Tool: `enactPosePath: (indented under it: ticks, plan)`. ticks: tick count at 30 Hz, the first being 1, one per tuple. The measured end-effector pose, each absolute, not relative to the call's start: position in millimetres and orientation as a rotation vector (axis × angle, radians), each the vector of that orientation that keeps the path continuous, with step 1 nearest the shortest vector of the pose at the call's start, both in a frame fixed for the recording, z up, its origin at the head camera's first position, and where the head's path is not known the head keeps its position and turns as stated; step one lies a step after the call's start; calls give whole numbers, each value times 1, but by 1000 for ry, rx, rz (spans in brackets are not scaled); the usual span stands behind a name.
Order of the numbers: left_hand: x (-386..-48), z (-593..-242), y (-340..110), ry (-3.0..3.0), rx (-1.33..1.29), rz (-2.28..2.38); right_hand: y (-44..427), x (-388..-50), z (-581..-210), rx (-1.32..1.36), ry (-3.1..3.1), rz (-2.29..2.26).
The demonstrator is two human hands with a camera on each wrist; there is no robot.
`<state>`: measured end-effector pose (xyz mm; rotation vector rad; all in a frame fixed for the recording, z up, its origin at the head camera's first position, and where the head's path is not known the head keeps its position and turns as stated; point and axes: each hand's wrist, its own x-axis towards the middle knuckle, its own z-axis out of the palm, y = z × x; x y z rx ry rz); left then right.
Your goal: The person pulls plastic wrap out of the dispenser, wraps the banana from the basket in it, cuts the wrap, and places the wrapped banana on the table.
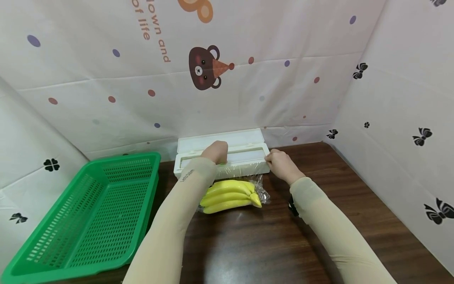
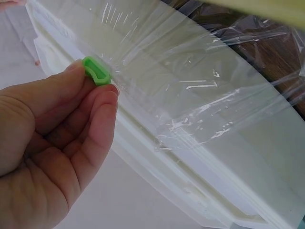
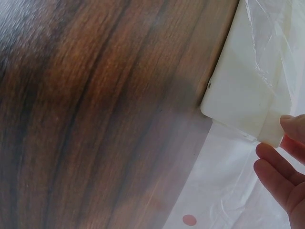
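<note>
A white cling film dispenser [image 1: 244,171] stands against the back wall with its lid [image 1: 223,140] raised. Between the thumb and fingers of my left hand [image 1: 215,151] is a small green slide cutter [image 2: 96,71], pinched at the edge of the dispenser. Clear cling film [image 2: 200,109] stretches over the dispenser's front, wrinkled and shiny. My right hand [image 1: 282,165] grips the dispenser's right end, thumb on one side and fingers on the other. In front lies a bunch of yellow bananas [image 1: 228,195] with film around it; my left forearm hides its left part.
A green plastic basket [image 1: 153,185] with slotted walls stands on the left of the dark wooden table [image 1: 262,244]. Printed white sheeting [image 1: 283,90] covers the walls behind and at both sides, close to the dispenser's back.
</note>
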<state>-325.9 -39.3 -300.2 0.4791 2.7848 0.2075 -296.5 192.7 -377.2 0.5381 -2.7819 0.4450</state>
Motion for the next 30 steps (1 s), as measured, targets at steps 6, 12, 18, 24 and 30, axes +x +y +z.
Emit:
enactPosePath:
  ticks: [6, 12, 18, 24, 30]
  plan:
    - [-325, -301, -32, 2779, 490, 237, 192, -297, -378, 540, -2777, 446]
    - [-324, -300, -26, 2780, 483, 271, 192, -297, -378, 534, -2782, 454]
    - [-326, -299, -21, 2776, 495, 288, 192, -298, -378, 540, -2767, 450]
    - [-327, -300, -18, 2769, 501, 290, 192, -297, -378, 552, -2747, 436]
    - [-330, -302, -15, 2756, 546, 249, 193, -296, -377, 526, -2779, 447]
